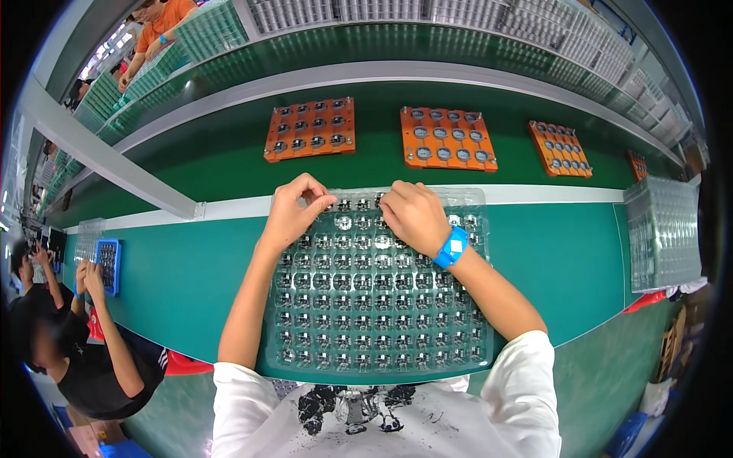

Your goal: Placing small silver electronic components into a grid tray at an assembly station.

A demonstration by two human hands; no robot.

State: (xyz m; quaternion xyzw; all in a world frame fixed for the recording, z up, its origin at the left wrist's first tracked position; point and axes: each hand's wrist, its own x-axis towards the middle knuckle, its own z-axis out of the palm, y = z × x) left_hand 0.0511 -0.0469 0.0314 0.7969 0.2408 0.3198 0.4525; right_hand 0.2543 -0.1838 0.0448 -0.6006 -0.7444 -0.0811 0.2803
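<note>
In front of me on the green table lies a clear plastic tray (467, 195), its pockets holding rows of small black-and-silver parts. My left hand (298, 210) is over the tray's far left corner, thumb and fingers pinched together at the edge of the far row. Anything in that pinch is too small to make out. Bent over the far rows, right of the middle, is my right hand (414, 217), its fingers closed and pointing down at the pockets. The fingertips hide what they touch or hold. A blue wristband (451, 247) circles my right wrist.
Beyond the table's pale edge, orange fixtures (309, 130) with round parts stand on a dark green surface. Stacked clear trays (663, 237) rise at the right end. A slanting grey post (114, 153) crosses the left. A co-worker (95, 343) sits left, beside a blue tray (108, 267).
</note>
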